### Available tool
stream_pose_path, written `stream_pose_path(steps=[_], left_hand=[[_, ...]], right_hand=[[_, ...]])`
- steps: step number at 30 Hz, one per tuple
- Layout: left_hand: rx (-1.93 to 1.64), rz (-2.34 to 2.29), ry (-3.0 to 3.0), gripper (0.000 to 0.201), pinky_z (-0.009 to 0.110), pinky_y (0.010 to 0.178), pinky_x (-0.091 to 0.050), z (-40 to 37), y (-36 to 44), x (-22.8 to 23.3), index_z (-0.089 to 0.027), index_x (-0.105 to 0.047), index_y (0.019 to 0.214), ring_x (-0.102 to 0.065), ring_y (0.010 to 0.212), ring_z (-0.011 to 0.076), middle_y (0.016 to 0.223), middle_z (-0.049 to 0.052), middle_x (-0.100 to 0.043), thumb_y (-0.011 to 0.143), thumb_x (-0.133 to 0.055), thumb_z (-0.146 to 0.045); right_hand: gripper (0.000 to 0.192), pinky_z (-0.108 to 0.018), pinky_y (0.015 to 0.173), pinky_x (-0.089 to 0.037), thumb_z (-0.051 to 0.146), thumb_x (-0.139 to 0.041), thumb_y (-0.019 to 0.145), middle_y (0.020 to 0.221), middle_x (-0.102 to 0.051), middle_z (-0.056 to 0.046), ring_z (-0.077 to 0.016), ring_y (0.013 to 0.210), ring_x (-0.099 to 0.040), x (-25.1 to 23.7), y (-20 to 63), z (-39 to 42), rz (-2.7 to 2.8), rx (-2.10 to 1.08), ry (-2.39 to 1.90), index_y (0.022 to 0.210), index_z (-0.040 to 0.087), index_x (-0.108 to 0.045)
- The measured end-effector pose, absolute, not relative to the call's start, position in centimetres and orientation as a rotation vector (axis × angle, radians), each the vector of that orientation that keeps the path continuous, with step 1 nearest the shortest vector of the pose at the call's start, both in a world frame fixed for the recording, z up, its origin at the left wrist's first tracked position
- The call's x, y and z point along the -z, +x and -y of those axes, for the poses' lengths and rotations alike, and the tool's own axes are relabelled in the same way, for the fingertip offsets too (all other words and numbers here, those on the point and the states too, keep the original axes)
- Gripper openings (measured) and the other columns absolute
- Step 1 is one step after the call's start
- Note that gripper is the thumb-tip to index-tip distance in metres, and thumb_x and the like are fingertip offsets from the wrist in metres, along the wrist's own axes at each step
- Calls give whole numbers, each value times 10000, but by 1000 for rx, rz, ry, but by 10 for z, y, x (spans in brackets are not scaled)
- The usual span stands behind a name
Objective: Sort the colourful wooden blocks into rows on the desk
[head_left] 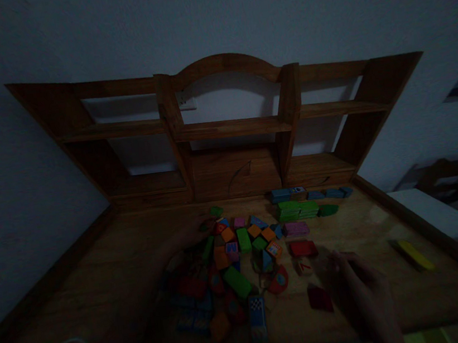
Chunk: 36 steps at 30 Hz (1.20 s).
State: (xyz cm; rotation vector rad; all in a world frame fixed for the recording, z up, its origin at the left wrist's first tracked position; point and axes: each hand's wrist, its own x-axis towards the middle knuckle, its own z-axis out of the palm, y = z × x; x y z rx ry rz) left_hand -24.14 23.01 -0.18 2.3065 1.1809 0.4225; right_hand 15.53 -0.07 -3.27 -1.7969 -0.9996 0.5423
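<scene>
head view, very dim: right hand [356, 284] rests low on the wooden surface [387, 218], fingers loosely curled and spread, holding nothing i can make out; grip looks slack rather than closed on anything. dark red block [319, 298] lies flat just beside it on the near left, a small pale block with a red mark [304, 266] sits just ahead of the fingertips, and another red block [303, 248] lies a bit farther back, so reds look gathered on that side

left hand [190, 234] is stretched toward the far edge of the mixed block pile [233, 266], too dark to tell if its grip is open or closed on a piece; forearm lies across the near left of the pile

sorted look behind: green stack [297, 210] with a green half-round [327, 210] next to it, row of blue blocks [312, 193] against the hutch [232, 131], a pink block [296, 228] alone in front. judging by colour grouping, pieces are parked apart from the pile by colour

yellow block [415, 255] lies well apart at the right edge
</scene>
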Motion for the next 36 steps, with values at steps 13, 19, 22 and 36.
stream_pose_path(steps=[13,19,22,36], left_hand=[[-515,-1380,2329,244,266,616,-394,-235,-244,-2,-197,-696,857,-617,677,166,777,23,-698,858,-568,-405],[-782,-1360,2294,266,270,769,-496,-226,-232,-27,-230,-679,1004,-687,842,173,951,14,-746,872,-598,-446],[-897,-1276,2254,318,280,875,-523,-202,-205,-48,-253,-625,1130,-696,993,171,1090,5,-741,928,-554,-487],[-545,-718,2645,210,385,897,-510,-96,-46,-16,-202,-589,979,-598,1089,256,1147,89,-631,869,-704,-339]], right_hand=[[452,-277,773,-485,649,-612,854,948,-763,-42,-257,896,-693,30,155,0,1013,-547,-1794,927,217,-722],[422,-275,772,-474,619,-613,874,936,-759,-36,-252,908,-677,30,153,1,1008,-567,-1742,932,213,-717],[401,-279,770,-462,604,-599,894,918,-755,-26,-251,918,-668,25,149,1,1009,-569,-1744,923,221,-715],[374,-300,742,-465,551,-597,914,837,-719,-48,-238,820,-650,19,143,1,1025,-566,-1648,879,191,-695]])
